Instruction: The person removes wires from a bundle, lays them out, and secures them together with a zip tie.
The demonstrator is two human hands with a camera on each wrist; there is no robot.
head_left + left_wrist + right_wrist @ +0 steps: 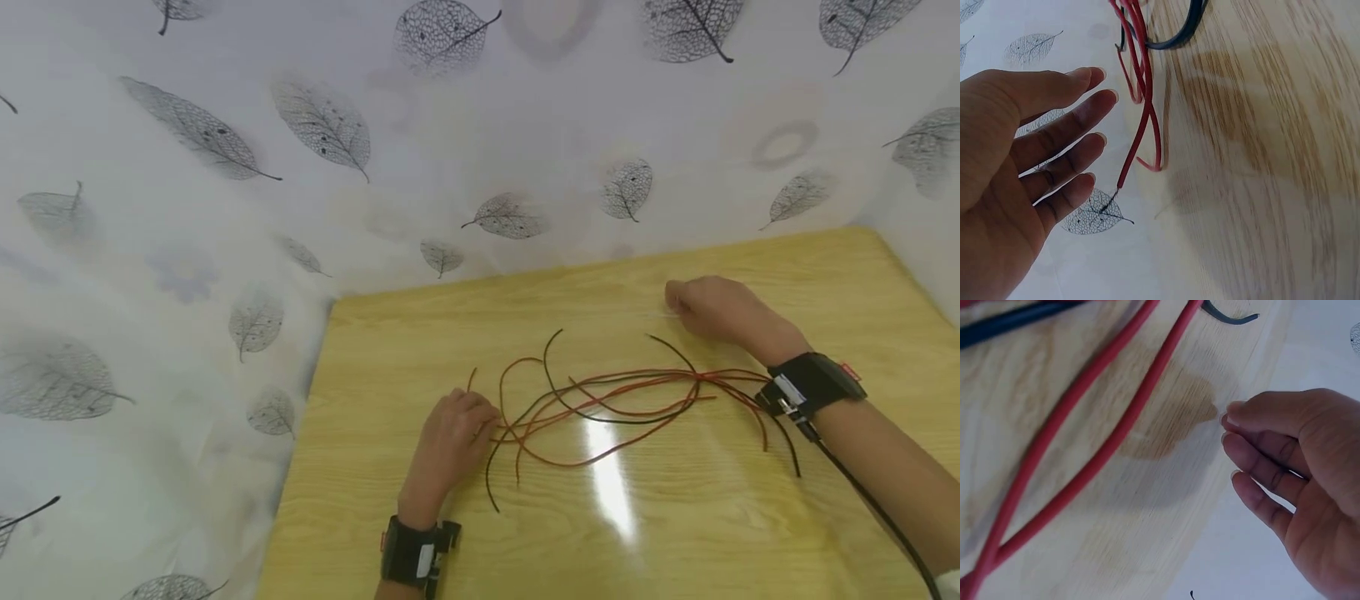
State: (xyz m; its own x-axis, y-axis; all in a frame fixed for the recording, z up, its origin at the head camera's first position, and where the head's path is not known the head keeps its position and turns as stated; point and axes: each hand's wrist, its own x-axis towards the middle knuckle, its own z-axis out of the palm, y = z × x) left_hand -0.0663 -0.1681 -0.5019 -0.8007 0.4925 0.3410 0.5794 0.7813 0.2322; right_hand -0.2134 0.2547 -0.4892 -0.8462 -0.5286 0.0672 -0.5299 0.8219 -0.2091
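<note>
A loose bundle of red and black wires [637, 377] lies stretched across the wooden table, its strands crossing near the right side. At the left ends is my left hand [455, 433]; in the left wrist view its fingers are relaxed and apart, beside a red wire [1142, 119] with a bare, dark stripped tip. Beyond the bundle, near the table's back edge, my right hand [723, 312] brings thumb and fingertips together. From them a thin pale strip [660, 315] reaches leftward, faint against the wood. Red wires also cross the right wrist view.
Leaf-patterned white sheeting [555, 150] rises behind and to the left of the wooden table [420, 333]. Black bands with small devices sit on both wrists, and a black cable [873, 500] runs along the right forearm. Light glares off the tabletop in front of the bundle.
</note>
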